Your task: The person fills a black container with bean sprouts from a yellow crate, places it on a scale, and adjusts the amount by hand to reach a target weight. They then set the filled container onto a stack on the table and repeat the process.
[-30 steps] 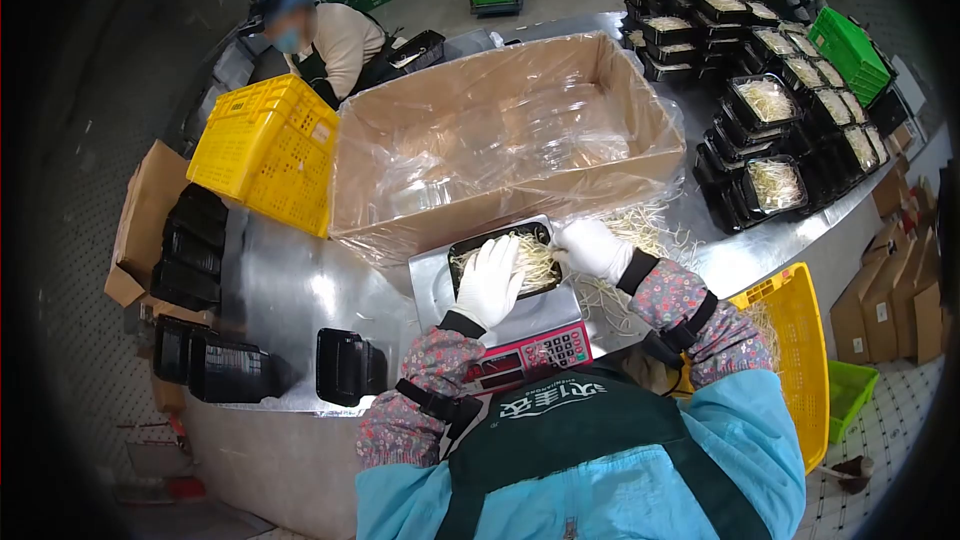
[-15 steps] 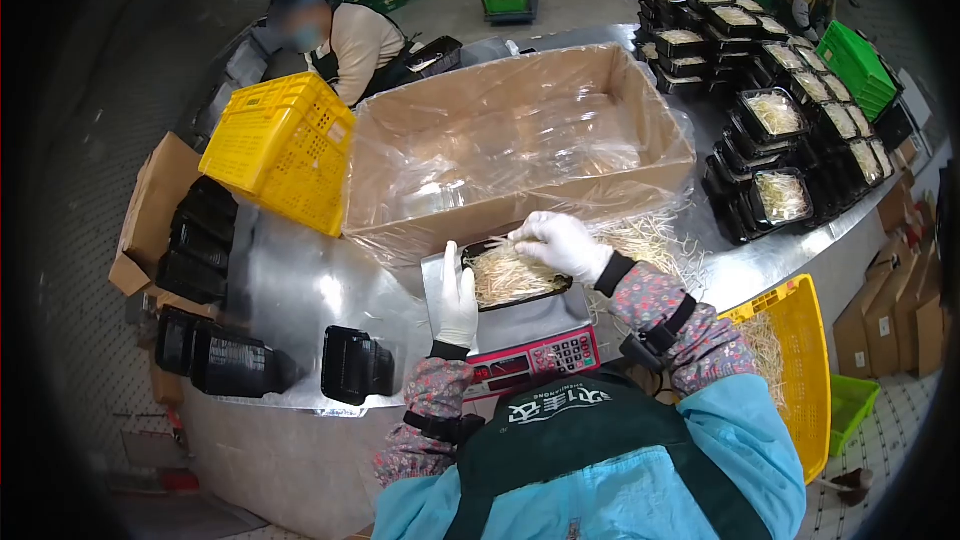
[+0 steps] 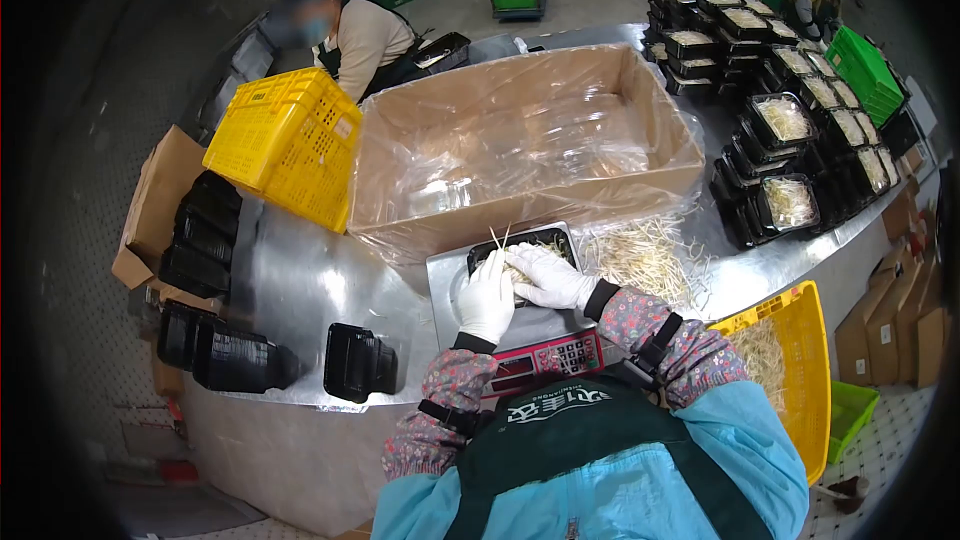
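A black plastic tray (image 3: 552, 238) of bean sprouts (image 3: 519, 272) rests on the steel pan of a red-fronted digital scale (image 3: 548, 360). Both my hands wear white gloves and meet over the tray, covering much of it. My left hand (image 3: 486, 300) is at the tray's left side, fingers together, with a few long sprouts poking up past the fingertips. Across the sprouts from the right lies my right hand (image 3: 552, 278), its fingers stretched out and its thumb apart. Their fingertips partly hide the sprouts underneath.
Loose sprouts (image 3: 640, 258) lie right of the scale. Behind stands a plastic-lined carton (image 3: 520, 210); a yellow crate (image 3: 285, 145) leans at its left. Empty black trays (image 3: 355, 362) are at left, filled trays (image 3: 785, 202) stacked at right. A yellow basket (image 3: 808, 380) holds sprouts. A co-worker (image 3: 365, 40) sits opposite.
My left hand has moved from the tray's left edge onto the sprouts. My right hand has gone from a raised pinch to lying lower across them, closer to the left hand.
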A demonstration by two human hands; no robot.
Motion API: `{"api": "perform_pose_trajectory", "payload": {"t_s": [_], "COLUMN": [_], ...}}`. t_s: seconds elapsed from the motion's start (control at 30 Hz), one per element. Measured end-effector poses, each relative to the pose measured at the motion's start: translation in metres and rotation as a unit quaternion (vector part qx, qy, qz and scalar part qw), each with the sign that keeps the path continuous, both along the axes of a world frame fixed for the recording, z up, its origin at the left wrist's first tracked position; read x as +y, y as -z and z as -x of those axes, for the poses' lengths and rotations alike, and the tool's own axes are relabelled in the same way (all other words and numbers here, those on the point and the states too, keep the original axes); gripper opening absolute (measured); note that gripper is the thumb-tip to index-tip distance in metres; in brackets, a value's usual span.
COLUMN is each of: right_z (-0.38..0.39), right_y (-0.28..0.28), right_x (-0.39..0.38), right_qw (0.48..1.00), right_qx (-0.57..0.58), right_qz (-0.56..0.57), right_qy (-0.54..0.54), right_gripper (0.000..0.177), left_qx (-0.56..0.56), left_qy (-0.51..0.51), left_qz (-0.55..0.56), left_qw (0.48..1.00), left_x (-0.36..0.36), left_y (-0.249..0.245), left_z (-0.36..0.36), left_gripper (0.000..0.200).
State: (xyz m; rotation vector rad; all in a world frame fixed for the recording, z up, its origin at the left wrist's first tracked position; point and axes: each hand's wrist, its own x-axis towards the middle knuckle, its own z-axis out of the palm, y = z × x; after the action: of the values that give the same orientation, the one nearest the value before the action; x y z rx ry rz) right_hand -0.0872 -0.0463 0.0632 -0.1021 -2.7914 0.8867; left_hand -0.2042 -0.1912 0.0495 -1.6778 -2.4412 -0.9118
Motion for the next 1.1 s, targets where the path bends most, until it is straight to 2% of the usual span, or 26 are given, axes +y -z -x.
{"api": "perform_pose_trajectory", "payload": {"t_s": [0.1, 0.17, 0.23, 0.27, 0.33, 0.43, 0.47, 0.57, 0.67, 0.77, 0.87, 0.9, 0.97, 1.0, 1.03, 1.1], "right_z": [-0.012, -0.026, -0.032, -0.038, -0.037, -0.036, -0.036, -0.043, -0.054, -0.055, -0.036, -0.027, -0.020, -0.020, -0.018, -0.012], "right_y": [-0.014, -0.031, -0.040, -0.049, -0.041, -0.036, -0.035, -0.031, -0.026, -0.029, -0.026, -0.026, -0.033, -0.036, -0.026, -0.001], "right_x": [0.014, 0.027, 0.040, 0.042, 0.050, 0.040, 0.038, 0.042, 0.058, 0.057, 0.035, 0.023, 0.007, 0.001, -0.005, -0.018], "right_qw": [0.981, 0.973, 0.922, 0.892, 0.865, 0.843, 0.836, 0.830, 0.837, 0.841, 0.865, 0.867, 0.943, 0.958, 0.964, 0.982], "right_qx": [0.014, 0.060, 0.111, 0.124, 0.154, 0.174, 0.176, 0.199, 0.213, 0.218, 0.215, 0.222, 0.185, 0.121, 0.078, 0.055], "right_qz": [0.195, 0.224, 0.365, 0.424, 0.461, 0.487, 0.495, 0.491, 0.464, 0.452, 0.421, 0.417, 0.220, 0.199, 0.196, 0.047], "right_qy": [-0.004, 0.023, 0.061, 0.101, 0.123, 0.150, 0.158, 0.171, 0.196, 0.200, 0.171, 0.156, 0.167, 0.169, 0.161, 0.176], "right_gripper": [0.062, 0.056, 0.051, 0.047, 0.044, 0.042, 0.042, 0.041, 0.040, 0.040, 0.042, 0.044, 0.051, 0.058, 0.064, 0.071], "left_qx": [-0.027, -0.024, -0.003, -0.009, -0.029, 0.015, -0.016, 0.011, -0.094, -0.103, 0.023, 0.064, 0.051, 0.059, 0.070, 0.090], "left_qy": [0.009, 0.010, -0.020, -0.064, -0.126, -0.034, 0.030, 0.146, 0.139, 0.107, 0.155, 0.153, 0.151, 0.147, 0.136, 0.116], "left_qz": [-0.043, -0.089, -0.128, -0.093, -0.021, 0.056, 0.068, 0.044, -0.023, -0.033, 0.013, 0.007, 0.035, 0.014, 0.041, 0.092], "left_qw": [0.999, 0.996, 0.992, 0.994, 0.991, 0.998, 0.997, 0.988, 0.986, 0.988, 0.988, 0.986, 0.987, 0.987, 0.987, 0.985], "left_x": [-0.004, -0.009, -0.009, -0.006, 0.005, 0.024, 0.024, 0.025, 0.016, 0.007, 0.015, 0.021, 0.033, 0.033, 0.035, 0.040], "left_y": [-0.005, -0.013, -0.021, -0.025, -0.031, -0.037, -0.040, -0.031, -0.041, -0.062, -0.062, -0.064, -0.059, -0.052, -0.037, -0.004], "left_z": [0.001, 0.003, 0.013, 0.017, 0.022, 0.008, 0.000, -0.001, 0.020, 0.027, 0.004, -0.007, -0.017, -0.017, -0.012, 0.005], "left_gripper": [0.045, 0.045, 0.049, 0.050, 0.056, 0.056, 0.054, 0.048, 0.044, 0.053, 0.072, 0.084, 0.081, 0.069, 0.067, 0.063]}}
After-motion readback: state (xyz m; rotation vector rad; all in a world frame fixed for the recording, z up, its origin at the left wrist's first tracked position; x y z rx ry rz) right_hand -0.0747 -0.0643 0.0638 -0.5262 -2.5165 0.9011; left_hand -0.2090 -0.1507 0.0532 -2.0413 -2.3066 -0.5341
